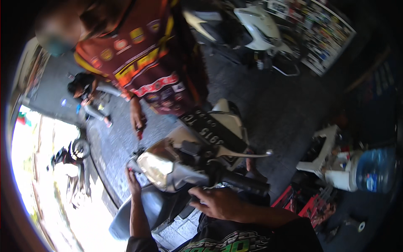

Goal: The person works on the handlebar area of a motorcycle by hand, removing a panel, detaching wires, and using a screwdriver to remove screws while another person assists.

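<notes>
1. Head view: a scooter [161, 180] stands directly in front of the person, its handlebar cover [155, 161] below the middle of the picture and its front end pointing away.
2. Left hand [133, 182]: raised at the left end of the handlebar cover, fingers extended upward along its edge. Grip: fingers appear to rest against the edge; whether they close on any part cannot be told.
3. Right hand [219, 203]: located just below the cover, on the near side of the black handle [243, 181]. Grip: narrow, fingers bent; whether it holds anything cannot be told.
4. Brake lever [247, 154]: extends to the right, beyond the black handle and apart from the right hand.
5. Number plate [210, 131]: black, tilted, located beyond the handlebar cover.
6. Co-worker [147, 63]: stands opposite in a maroon patterned shirt. The lowered hand [136, 115] is near a small red object [140, 134]; blur hides its kind.
7. Right side: a white plastic stool [319, 145] stands near a blue water bottle [375, 170]; a red tray [308, 206] lies on the floor [277, 105].
8. Background: a second scooter [258, 29], white, stands beside a display board [327, 38].
</notes>
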Demonstrator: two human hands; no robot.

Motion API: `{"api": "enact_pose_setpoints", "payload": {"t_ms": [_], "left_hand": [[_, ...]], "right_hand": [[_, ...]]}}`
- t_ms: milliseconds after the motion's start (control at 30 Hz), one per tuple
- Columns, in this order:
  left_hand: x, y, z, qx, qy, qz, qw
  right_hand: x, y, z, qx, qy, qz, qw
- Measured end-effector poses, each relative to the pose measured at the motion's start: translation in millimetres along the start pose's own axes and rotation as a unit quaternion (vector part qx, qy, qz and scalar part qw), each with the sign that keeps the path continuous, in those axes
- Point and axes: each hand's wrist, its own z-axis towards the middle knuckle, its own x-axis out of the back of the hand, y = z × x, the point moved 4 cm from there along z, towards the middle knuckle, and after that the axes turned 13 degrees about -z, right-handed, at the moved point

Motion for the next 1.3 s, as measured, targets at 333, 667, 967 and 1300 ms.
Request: {"api": "enact_pose_setpoints", "payload": {"t_ms": [333, 667, 967, 1300], "left_hand": [[-34, 91, -4, -0.111, -0.098, 0.162, 0.976], [-47, 111, -11, -0.101, -0.078, 0.181, 0.975], [-43, 94, -3, -0.109, -0.066, 0.185, 0.974], [-37, 101, -3, -0.123, -0.107, 0.151, 0.975]], "right_hand": [[-4, -17, 4, -0.073, 0.02, -0.027, 0.997], [-17, 4, -9, -0.141, 0.0, -0.013, 0.99], [-18, 6, -10, -0.145, -0.022, -0.013, 0.989], [-16, -6, -8, -0.116, -0.012, -0.043, 0.992]]}}
